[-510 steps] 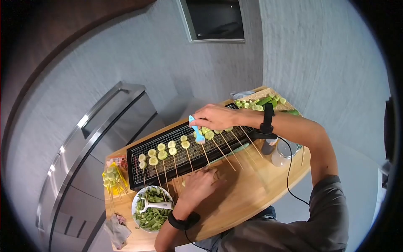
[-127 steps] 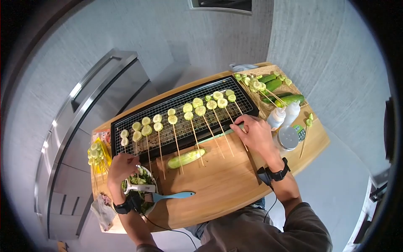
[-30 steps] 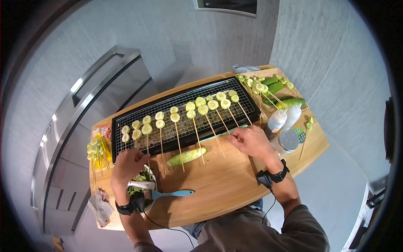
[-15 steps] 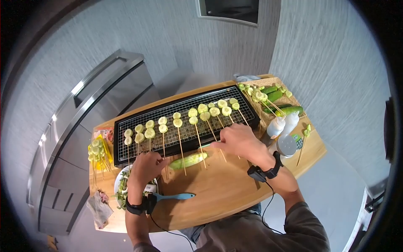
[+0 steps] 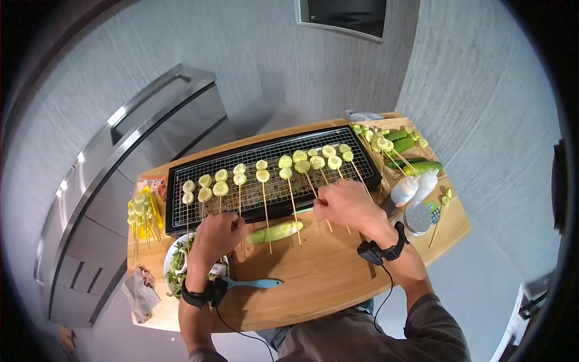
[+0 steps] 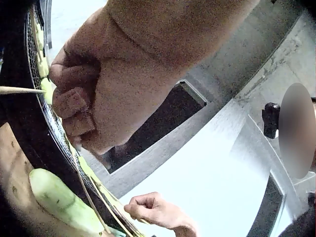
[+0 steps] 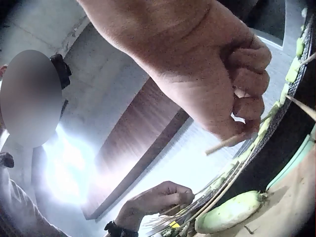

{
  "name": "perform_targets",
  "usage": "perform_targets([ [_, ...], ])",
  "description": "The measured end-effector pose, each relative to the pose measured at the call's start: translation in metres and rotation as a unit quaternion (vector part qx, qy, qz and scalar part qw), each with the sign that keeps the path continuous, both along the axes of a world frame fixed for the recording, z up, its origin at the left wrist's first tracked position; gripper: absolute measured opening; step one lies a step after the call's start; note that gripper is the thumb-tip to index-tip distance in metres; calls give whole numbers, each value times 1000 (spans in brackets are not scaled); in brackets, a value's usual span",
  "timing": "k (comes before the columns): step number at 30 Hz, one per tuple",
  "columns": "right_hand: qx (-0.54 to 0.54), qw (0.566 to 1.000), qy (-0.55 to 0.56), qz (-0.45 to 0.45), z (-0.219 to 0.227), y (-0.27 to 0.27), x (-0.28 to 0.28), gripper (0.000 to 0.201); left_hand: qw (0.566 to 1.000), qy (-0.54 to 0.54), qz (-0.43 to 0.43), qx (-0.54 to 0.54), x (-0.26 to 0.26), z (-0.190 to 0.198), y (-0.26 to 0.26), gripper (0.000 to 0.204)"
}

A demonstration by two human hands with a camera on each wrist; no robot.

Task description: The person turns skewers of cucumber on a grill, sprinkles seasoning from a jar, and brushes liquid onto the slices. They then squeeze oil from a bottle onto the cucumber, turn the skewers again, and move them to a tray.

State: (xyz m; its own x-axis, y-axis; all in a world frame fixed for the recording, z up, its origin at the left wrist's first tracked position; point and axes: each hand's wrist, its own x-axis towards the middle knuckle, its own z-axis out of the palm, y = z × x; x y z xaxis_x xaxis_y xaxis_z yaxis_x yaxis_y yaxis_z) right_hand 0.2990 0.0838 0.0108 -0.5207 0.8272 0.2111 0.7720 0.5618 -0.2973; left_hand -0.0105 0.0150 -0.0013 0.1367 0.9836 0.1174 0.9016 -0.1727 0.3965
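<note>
My left hand (image 5: 218,236) and right hand (image 5: 345,204) have shifted inward along the grill (image 5: 280,209). My right pinches a cucumber skewer (image 7: 219,146) lying on it, seemingly under control; my left curls, grip unclear.

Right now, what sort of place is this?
Probably a kitchen or indoor cooking corner: a grill laid with skewers, bottles nearby, a brush on the wooden table.

Cool, fairly bright light in here glints off the steel cabinet (image 5: 108,181) at left and lays soft shadows on the tabletop (image 5: 313,268). The head view bows, black-cornered; both wrist views are grainy, the right one glaring white at left.
</note>
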Motion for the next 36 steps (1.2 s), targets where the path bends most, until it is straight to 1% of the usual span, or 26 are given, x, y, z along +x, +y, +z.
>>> perform_targets([
  [1, 28, 999, 12, -7, 2, 0, 0, 25, 999, -33, -5, 27, 0, -1, 1, 24],
  [2, 27, 1000, 13, -8, 4, -1, 0, 25, 996, -65, -11, 54, 1, -1, 1, 21],
  [3, 31, 999, 31, -6, 6, -1, 1, 24, 996, -64, -13, 53, 2, 2, 1, 21],
  [5, 34, 998, 51, -6, 11, -4, 1, 23, 993, -76, 14, 85, 10, 18, -2, 17],
  [8, 44, 996, 70, -18, 17, -6, 0, 21, 991, -101, 20, 84, 11, 26, -4, 14],
  [11, 45, 996, 70, -19, 17, -6, -1, 21, 990, -120, 31, 64, 11, 24, -3, 14],
  [13, 23, 999, 38, -22, 13, -3, -1, 23, 990, -127, 21, 65, 11, 19, -1, 14],
  [15, 18, 999, 29, -20, 12, -3, -1, 23, 989, -134, 11, 67, 10, 14, 0, 14],
  [17, 11, 1000, 20, -18, 11, -3, -1, 23, 990, -121, -13, 74, 7, 10, 1, 15],
  [18, 2, 1000, 12, -15, 9, -2, -1, 24, 990, -121, -13, 73, 8, 10, 0, 15],
  [20, -6, 1000, 3, -13, 7, -1, -1, 25, 993, -110, -7, 40, 8, 11, -2, 20],
  [22, -39, 998, -44, -9, 5, -2, -2, 27, 996, -91, -11, 24, 4, 3, 0, 22],
  [25, -64, 997, -53, 5, 2, -1, -2, 29, 998, -61, -14, 1, 3, -1, 0, 27],
  [29, -68, 995, -73, 14, -4, 1, -2, 30, 999, -22, -6, -25, 4, -1, -1, 32],
  [31, -85, 990, -112, 12, -7, 3, -2, 31, 999, -17, -4, -40, 3, -3, -1, 34],
  [32, -85, 990, -113, 13, -6, 2, -1, 31, 998, -13, -1, -55, 2, -4, -1, 36],
  [35, -83, 991, -103, -2, -1, -3, 3, 35, 999, 15, -4, -50, 1, -4, -3, 37],
  [36, -56, 995, -82, -11, -1, -3, 5, 37, 999, 15, -3, -50, 2, -2, -4, 37],
])
